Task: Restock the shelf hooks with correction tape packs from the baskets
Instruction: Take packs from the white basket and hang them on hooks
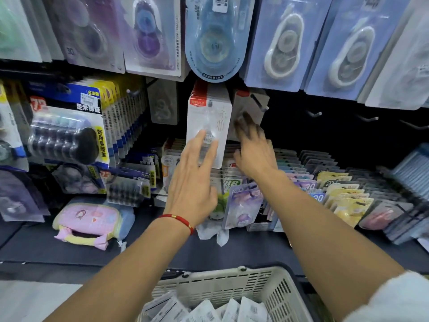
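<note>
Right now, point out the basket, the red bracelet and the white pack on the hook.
basket (pixel 216 283): head view, far wall.
red bracelet (pixel 177 217): head view, cord.
white pack (pixel 210 117): head view, front face.

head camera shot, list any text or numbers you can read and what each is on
"好用易覆盖": yellow strip on the multi-roll pack
"6支装": the same pack's blue header
"88": green and white pack under the left hand
"30": purple pack, top row
White hook packs, price stickers and basket packs: too blurred.
</note>
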The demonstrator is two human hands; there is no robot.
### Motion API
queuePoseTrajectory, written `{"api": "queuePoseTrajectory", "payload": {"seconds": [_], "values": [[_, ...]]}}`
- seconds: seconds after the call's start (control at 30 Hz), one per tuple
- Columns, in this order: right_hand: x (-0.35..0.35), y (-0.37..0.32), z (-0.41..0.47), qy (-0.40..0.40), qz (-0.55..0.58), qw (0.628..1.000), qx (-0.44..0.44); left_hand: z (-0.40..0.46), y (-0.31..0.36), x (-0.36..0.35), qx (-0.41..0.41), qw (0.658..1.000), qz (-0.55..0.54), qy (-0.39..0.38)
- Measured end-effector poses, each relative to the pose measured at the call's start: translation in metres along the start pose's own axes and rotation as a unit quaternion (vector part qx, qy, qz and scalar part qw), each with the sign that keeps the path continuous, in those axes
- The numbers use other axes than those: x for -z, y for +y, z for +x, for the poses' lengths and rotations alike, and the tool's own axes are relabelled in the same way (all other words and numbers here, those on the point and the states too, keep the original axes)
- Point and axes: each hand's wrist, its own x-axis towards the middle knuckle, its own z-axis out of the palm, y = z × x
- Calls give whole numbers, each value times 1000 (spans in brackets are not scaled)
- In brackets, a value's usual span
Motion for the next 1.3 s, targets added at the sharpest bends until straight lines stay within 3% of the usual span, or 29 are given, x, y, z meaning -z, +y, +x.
{"api": "queuePoseTrajectory", "payload": {"seconds": [0.13, 0.23, 0.3, 0.4, 0.47, 0.53, 0.63, 0.73, 0.83, 0.97, 1.07, 1.2, 1.3], "values": [[2, -1, 1, 5, 7, 1000, 10, -6, -12, 2, -15, 1000, 8, -3], [3, 2, -27, 32, 72, 997, 15, -27, -22, 5, -2, 1000, 12, -28], [3, 7, -60, 45, 153, 987, 10, -47, -31, 8, 0, 996, 34, -87], [-3, 12, -126, 12, 205, 979, -1, -84, -41, 11, -3, 963, 121, -240], [-20, 16, -169, -77, 195, 978, 14, -115, -43, 9, -1, 932, 158, -327], [-44, 15, -206, -223, 173, 959, 34, -150, -43, 1, -1, 894, 168, -415], [-90, -1, -260, -454, 115, 877, 102, -205, -44, -18, 26, 833, 173, -524], [-140, -27, -312, -534, 116, 827, 130, -254, -44, -37, 104, 794, 158, -578], [-177, -57, -341, -507, 130, 837, 160, -290, -38, -48, 200, 800, 104, -556], [-216, -71, -360, -492, 133, 852, 117, -317, -31, -54, 309, 827, 17, -469], [-234, -70, -368, -434, 122, 883, 130, -323, -28, -60, 378, 836, -22, -397], [-230, -66, -368, -419, 113, 884, 173, -327, -20, -73, 484, 822, -74, -292], [-213, -53, -369, -379, 249, 887, 84, -328, -12, -80, 553, 802, -92, -206]]}}
